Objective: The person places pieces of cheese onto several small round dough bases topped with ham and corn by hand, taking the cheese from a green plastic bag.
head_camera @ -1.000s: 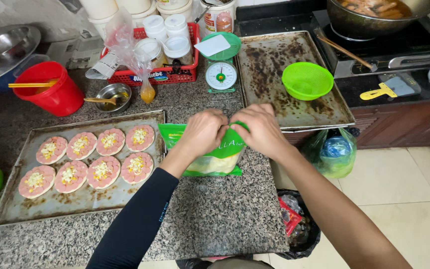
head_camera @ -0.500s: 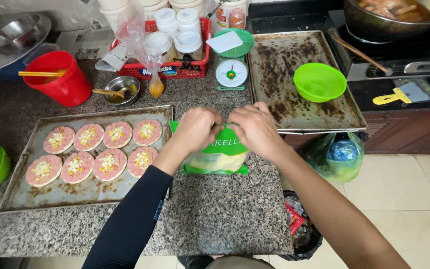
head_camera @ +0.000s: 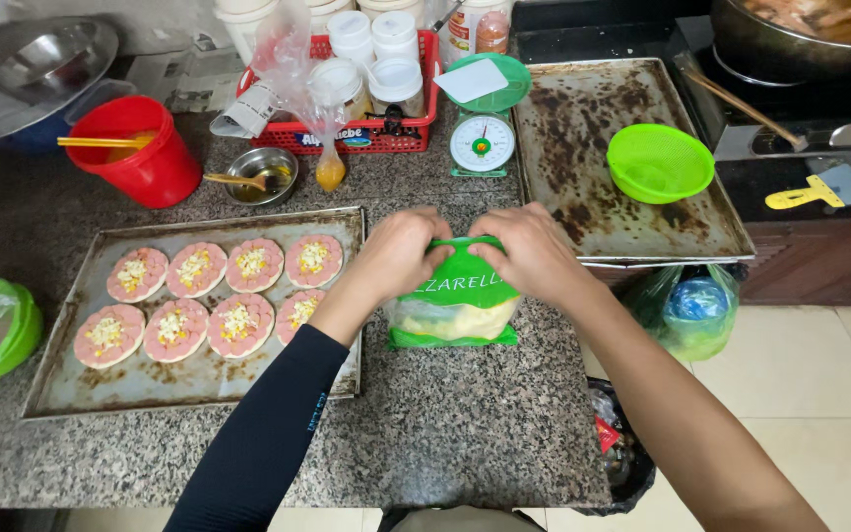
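- Cheese bag [head_camera: 455, 300], green and clear with pale shredded cheese showing through its lower half, is lying on the speckled granite counter [head_camera: 445, 424], just beside the right edge of the loaded tray and below the empty one.
- Its top edge is being pinched from both sides: the left hand [head_camera: 401, 251] is closed on the upper left corner, the right hand [head_camera: 534, 256] on the upper right, fingers curled tight over the plastic. Whether the seal is open or shut cannot be told, since it is covered by the fingers.
- Eight pink rounds [head_camera: 209, 300] are laid out in two rows on the worn baking tray [head_camera: 189, 379], each already topped with small pale and yellow bits; one is partly hidden by the left forearm. By the look of it, the base layer is done and the cheese is not yet on.
- Much of that tray is seen bare, so room for more rounds is judged to be left.
- Further back, a second stained tray [head_camera: 593, 207] is seen holding only a green bowl [head_camera: 659, 163].
- Behind, a small steel bowl [head_camera: 261, 173], a red bucket [head_camera: 140, 153] and a kitchen scale [head_camera: 482, 143] are lined up untouched.
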